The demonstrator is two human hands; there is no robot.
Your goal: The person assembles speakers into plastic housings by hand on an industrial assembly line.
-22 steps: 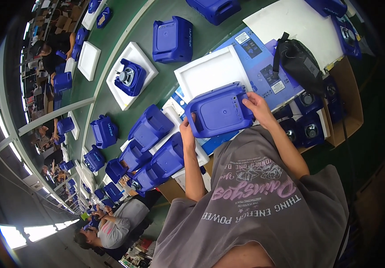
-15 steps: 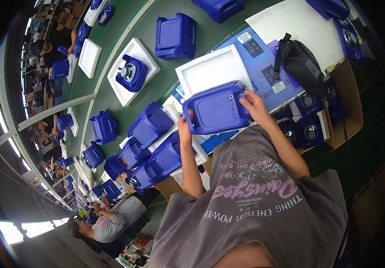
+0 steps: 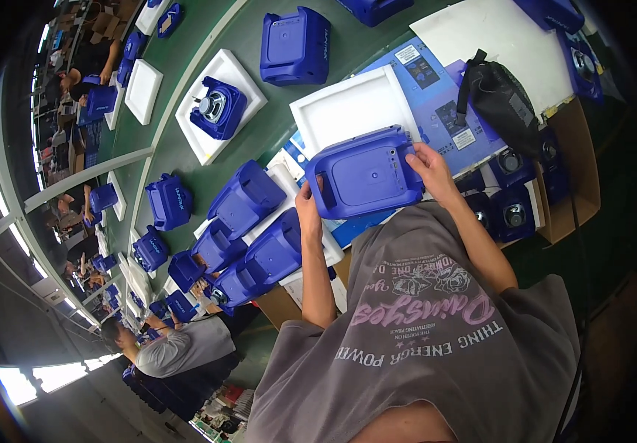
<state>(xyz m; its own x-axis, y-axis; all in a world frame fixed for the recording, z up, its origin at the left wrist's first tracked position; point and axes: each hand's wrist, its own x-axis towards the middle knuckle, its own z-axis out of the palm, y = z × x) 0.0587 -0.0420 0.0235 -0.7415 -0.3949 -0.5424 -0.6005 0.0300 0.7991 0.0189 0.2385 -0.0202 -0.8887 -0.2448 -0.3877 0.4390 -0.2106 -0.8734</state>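
Note:
Between my two hands is a blue plastic speaker housing (image 3: 363, 179), its flat panel with small sockets facing up. My left hand (image 3: 309, 210) grips its left end, fingers partly hidden in the handle opening. At the right end my right hand (image 3: 431, 171) is closed on the edge beside the sockets. Just beyond the housing lies a white foam tray (image 3: 355, 103) on the bench. A second foam tray (image 3: 204, 148) holds a blue speaker half with a round metal-backed driver (image 3: 214, 107).
Several blue housings (image 3: 248, 196) stand to my left. Another housing (image 3: 296, 44) sits on the green belt (image 3: 163, 148). A black pouch (image 3: 499, 103) rests on blue printed sheets (image 3: 422, 81) at right. A carton (image 3: 577, 177) holds speakers. Co-workers (image 3: 178, 347) are at the left.
The housing in my hands has shifted slightly right and up. On the belt, the foam tray and the upright housing sit a little farther up. The co-worker at lower left has leaned differently.

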